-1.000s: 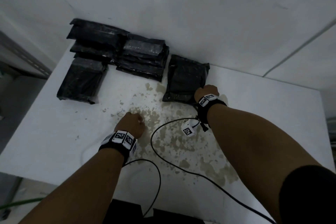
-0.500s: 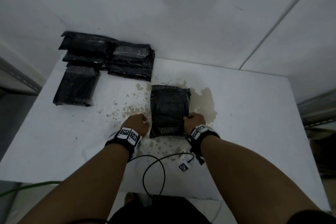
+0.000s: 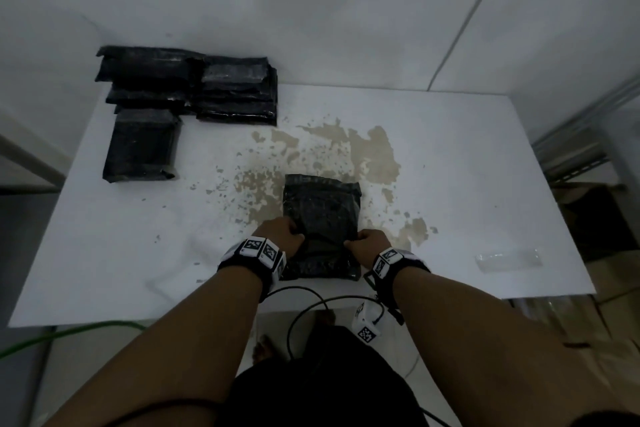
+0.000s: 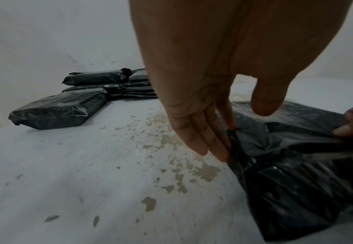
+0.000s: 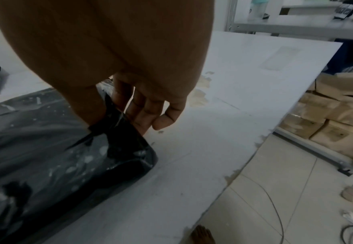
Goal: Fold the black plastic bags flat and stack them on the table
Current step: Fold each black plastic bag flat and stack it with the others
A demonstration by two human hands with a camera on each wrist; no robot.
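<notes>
A black plastic bag [image 3: 322,215] lies flat near the front edge of the white table [image 3: 467,184]. My left hand [image 3: 282,236] is at its left edge. In the left wrist view its fingers [image 4: 194,132] lie straight, a raised peak of film [image 4: 233,137] is caught at the index fingertip, and the thumb is lifted off. My right hand [image 3: 365,243] is at the bag's right edge; thumb and fingers [image 5: 142,112] pinch a fold of film [image 5: 113,115]. The film is pulled taut between both hands. Several folded black bags [image 3: 187,87] are stacked at the back left.
One more folded bag [image 3: 142,146] lies in front of that stack. Brown worn patches [image 3: 374,156] mark the tabletop. A clear plastic strip [image 3: 507,258] lies near the right front corner. Cables [image 3: 304,308] hang below the front edge. Cardboard boxes [image 5: 338,115] stand on the floor to the right.
The bag has been dragged from the back of the table toward the front edge. My left hand has moved from the bare tabletop onto the bag's left edge.
</notes>
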